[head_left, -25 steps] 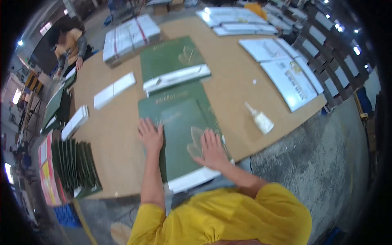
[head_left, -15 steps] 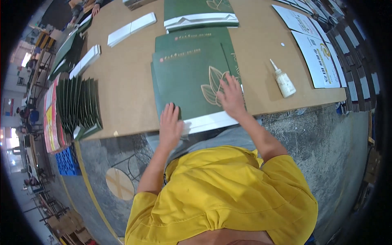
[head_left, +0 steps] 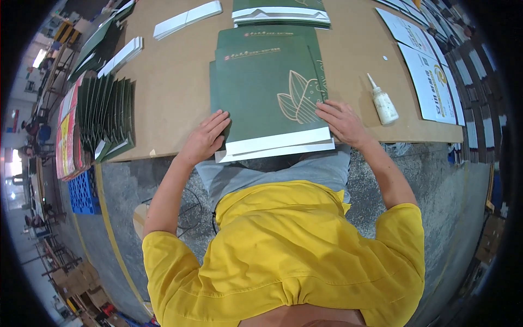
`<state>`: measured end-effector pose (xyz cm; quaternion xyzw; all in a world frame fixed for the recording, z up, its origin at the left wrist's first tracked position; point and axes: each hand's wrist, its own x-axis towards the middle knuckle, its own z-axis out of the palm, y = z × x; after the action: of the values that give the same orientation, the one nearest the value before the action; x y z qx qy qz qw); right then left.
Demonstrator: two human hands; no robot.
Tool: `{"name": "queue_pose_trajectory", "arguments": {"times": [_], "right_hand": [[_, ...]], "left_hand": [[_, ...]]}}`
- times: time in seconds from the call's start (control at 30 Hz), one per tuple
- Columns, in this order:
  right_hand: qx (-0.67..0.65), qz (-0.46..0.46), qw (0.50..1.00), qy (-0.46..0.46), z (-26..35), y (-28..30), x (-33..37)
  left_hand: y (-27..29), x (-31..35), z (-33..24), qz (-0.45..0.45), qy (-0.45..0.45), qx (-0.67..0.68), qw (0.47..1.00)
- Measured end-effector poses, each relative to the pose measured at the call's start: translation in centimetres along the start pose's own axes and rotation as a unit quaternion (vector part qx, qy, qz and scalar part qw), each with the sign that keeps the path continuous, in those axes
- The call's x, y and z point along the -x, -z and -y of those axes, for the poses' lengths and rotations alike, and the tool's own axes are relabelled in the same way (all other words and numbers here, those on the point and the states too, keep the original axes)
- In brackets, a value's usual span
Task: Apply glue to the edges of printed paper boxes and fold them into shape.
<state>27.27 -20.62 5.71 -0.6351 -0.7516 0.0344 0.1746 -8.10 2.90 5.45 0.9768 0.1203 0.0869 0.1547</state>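
Observation:
Flat green paper bags lie stacked and overlapping at the table's front edge. The top one has a gold leaf print, and two white folded strips run along the near end. My left hand rests against the left edge of the stack, its fingers extended. At the right edge, beside the leaf print, my right hand lies with fingers stretched onto the bag. Neither hand is closed round anything; my left thumb is partly hidden.
A white glue bottle stands to the right, near white printed sheets. Folded green bags stand at the left edge. White strips and another green bag stack lie farther back. A round stool is below.
My hands have moved apart to the two side edges of the stack, the right one off the middle of the leaf print. A second white strip now shows at the near end.

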Motion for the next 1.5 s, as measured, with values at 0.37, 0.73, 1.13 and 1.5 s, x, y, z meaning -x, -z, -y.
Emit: {"name": "queue_pose_trajectory", "arguments": {"times": [0.37, 0.73, 1.13, 1.5], "right_hand": [[0.003, -0.086, 0.996, 0.021, -0.4, -1.2, -0.3], [0.107, -0.064, 0.990, 0.064, -0.4, -2.5, 0.5], [-0.046, -0.055, 0.997, 0.024, -1.0, -2.4, -1.0], [-0.108, 0.042, 0.993, -0.028, -2.0, -0.4, -2.0]], "left_hand": [[-1.6, 0.1, 0.6, -0.044, -0.040, -0.097, 0.994], [-3.0, 0.0, 0.3, -0.053, -0.047, -0.118, 0.990], [-2.4, -1.2, -0.4, -0.095, -0.006, -0.097, 0.991], [-2.0, -2.0, 0.3, -0.074, 0.030, -0.013, 0.997]]}}
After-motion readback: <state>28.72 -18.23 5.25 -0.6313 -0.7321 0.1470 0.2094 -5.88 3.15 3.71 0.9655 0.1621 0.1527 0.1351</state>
